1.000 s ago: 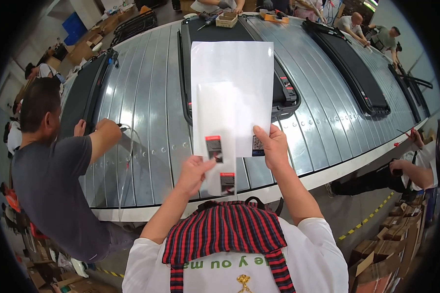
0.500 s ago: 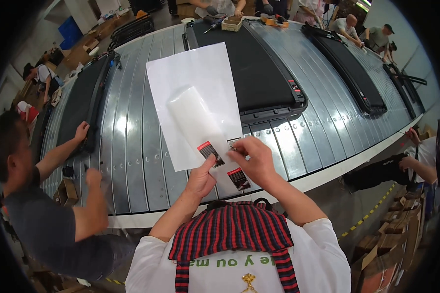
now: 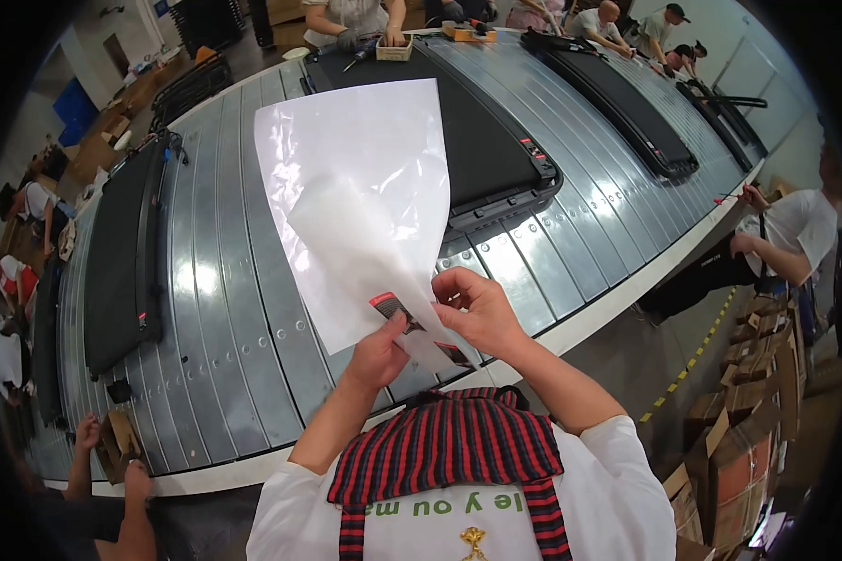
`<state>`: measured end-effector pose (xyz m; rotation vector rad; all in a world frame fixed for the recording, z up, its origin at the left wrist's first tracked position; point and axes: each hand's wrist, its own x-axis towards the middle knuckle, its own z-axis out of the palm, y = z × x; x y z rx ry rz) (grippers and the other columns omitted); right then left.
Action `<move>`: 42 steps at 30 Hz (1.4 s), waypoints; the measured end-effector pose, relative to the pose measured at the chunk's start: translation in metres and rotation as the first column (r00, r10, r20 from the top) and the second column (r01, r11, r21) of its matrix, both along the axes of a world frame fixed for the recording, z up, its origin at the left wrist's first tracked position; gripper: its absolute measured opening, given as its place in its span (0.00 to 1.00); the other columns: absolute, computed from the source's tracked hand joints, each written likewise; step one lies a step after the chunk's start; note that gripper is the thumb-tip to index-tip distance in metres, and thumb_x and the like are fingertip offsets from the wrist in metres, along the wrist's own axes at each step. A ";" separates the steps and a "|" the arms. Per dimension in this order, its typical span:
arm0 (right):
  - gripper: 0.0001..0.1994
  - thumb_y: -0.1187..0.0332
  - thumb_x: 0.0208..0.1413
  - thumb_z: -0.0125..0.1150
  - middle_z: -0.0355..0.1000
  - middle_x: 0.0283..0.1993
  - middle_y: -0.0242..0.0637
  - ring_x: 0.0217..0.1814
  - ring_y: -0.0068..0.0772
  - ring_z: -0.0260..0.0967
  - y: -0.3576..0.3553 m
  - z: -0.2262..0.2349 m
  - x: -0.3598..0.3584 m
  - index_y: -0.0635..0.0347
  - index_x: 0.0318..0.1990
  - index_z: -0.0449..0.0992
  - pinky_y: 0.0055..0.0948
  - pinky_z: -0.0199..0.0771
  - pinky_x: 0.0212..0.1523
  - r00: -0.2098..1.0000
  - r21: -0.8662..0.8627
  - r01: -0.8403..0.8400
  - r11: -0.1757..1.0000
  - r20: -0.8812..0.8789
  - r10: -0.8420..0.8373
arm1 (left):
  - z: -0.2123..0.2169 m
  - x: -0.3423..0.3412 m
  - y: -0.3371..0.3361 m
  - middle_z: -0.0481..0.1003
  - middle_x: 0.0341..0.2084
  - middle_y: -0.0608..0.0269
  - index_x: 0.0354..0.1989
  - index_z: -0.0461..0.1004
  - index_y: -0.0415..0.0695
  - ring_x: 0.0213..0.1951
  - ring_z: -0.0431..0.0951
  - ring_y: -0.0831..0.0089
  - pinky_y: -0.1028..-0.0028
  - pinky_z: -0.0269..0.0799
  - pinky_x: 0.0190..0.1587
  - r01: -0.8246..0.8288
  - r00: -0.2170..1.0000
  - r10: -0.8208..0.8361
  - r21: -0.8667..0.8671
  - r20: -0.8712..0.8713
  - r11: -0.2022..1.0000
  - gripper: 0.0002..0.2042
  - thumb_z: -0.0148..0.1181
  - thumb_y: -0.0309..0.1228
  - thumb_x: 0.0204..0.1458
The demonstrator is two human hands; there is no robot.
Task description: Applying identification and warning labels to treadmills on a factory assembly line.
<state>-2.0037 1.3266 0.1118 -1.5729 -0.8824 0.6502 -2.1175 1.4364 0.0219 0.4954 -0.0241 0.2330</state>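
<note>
A white glossy label sheet (image 3: 351, 131) is held up in front of me above the metal table, its middle curled over into a translucent fold. My left hand (image 3: 380, 357) grips its lower part, thumb pressed beside a red-and-black label (image 3: 393, 310). At the sheet's lower right edge, the thumb and fingers of my right hand (image 3: 480, 311) are pinched together on the sheet. Another red-and-black label (image 3: 453, 354) shows partly below that hand. Whether a small label sits between the right fingertips cannot be made out.
A large black panel (image 3: 458, 131) lies behind the sheet on the ribbed metal table (image 3: 225, 318). More black panels (image 3: 122, 262) lie left and right. Co-workers stand around the table; one person's arm (image 3: 131, 505) is near left by a small carton (image 3: 119, 439). Cardboard boxes (image 3: 739, 458) stack at right.
The sheet has bent further near my right hand, and the small label that showed there is hidden now. My view has shifted right; the co-worker at left has dropped toward the lower corner.
</note>
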 end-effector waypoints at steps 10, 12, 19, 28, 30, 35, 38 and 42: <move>0.11 0.70 0.45 0.60 0.72 0.30 0.40 0.29 0.26 0.71 0.025 -0.007 -0.011 0.67 0.35 0.72 0.24 0.70 0.31 0.983 0.011 -0.105 0.994 0.156 0.102 | 0.013 -0.026 0.009 0.66 0.46 0.60 0.52 0.60 0.42 0.49 0.65 0.68 0.66 0.58 0.53 -0.130 0.991 0.126 -0.073 -0.051 0.989 0.17 0.42 0.35 0.56; 0.11 0.70 0.45 0.59 0.72 0.30 0.41 0.29 0.27 0.71 0.027 -0.007 -0.015 0.67 0.35 0.72 0.24 0.70 0.30 0.967 0.009 -0.107 0.994 0.234 0.102 | 0.012 -0.030 0.006 0.66 0.46 0.61 0.52 0.60 0.42 0.49 0.65 0.68 0.66 0.59 0.53 -0.154 0.986 0.150 -0.053 -0.067 0.987 0.17 0.42 0.35 0.56; 0.08 0.73 0.48 0.55 0.72 0.26 0.38 0.27 0.21 0.69 0.023 -0.022 -0.005 0.67 0.34 0.73 0.20 0.69 0.29 0.923 -0.047 -0.064 0.997 0.376 0.077 | -0.002 -0.026 -0.005 0.66 0.46 0.62 0.52 0.60 0.43 0.50 0.65 0.68 0.66 0.57 0.54 -0.270 0.955 0.266 -0.018 -0.136 0.963 0.17 0.45 0.33 0.55; 0.04 0.74 0.50 0.53 0.71 0.22 0.34 0.25 0.17 0.67 0.012 -0.033 0.042 0.65 0.32 0.72 0.18 0.67 0.27 0.944 0.105 0.183 0.978 0.259 -0.204 | -0.004 -0.009 0.008 0.69 0.43 0.62 0.51 0.61 0.43 0.44 0.69 0.70 0.67 0.66 0.47 -0.599 0.692 0.614 0.174 -0.379 0.782 0.17 0.50 0.28 0.52; 0.04 0.78 0.48 0.51 0.70 0.24 0.35 0.25 0.24 0.69 0.016 -0.023 0.035 0.63 0.32 0.72 0.20 0.69 0.27 0.900 0.160 0.192 0.968 0.365 -0.238 | -0.016 -0.001 0.014 0.69 0.42 0.62 0.50 0.62 0.42 0.43 0.70 0.71 0.68 0.67 0.46 -0.520 0.652 0.625 0.346 -0.429 0.781 0.18 0.54 0.26 0.50; 0.05 0.73 0.44 0.55 0.69 0.31 0.37 0.34 0.38 0.68 0.029 -0.032 -0.010 0.57 0.31 0.71 0.33 0.70 0.33 0.465 -0.141 -0.191 0.971 0.859 0.216 | -0.007 0.030 0.007 0.72 0.37 0.63 0.44 0.67 0.38 0.37 0.72 0.74 0.72 0.69 0.40 -0.429 0.690 0.547 0.340 -0.475 0.837 0.16 0.56 0.23 0.45; 0.05 0.74 0.44 0.55 0.69 0.29 0.37 0.32 0.39 0.68 0.019 -0.016 -0.001 0.58 0.31 0.71 0.33 0.70 0.31 0.592 -0.085 -0.309 0.947 0.762 0.262 | -0.009 0.025 0.016 0.73 0.32 0.64 0.40 0.70 0.37 0.33 0.73 0.77 0.74 0.70 0.36 -0.282 0.663 0.564 0.534 -0.492 0.797 0.12 0.57 0.24 0.45; 0.04 0.74 0.44 0.57 0.68 0.27 0.38 0.27 0.39 0.67 0.035 -0.010 0.025 0.60 0.31 0.73 0.30 0.68 0.28 0.684 -0.070 -0.176 0.982 0.709 0.173 | 0.005 0.022 0.021 0.73 0.30 0.66 0.38 0.71 0.38 0.32 0.71 0.79 0.77 0.68 0.34 -0.203 0.758 0.528 0.632 -0.382 0.748 0.13 0.61 0.26 0.41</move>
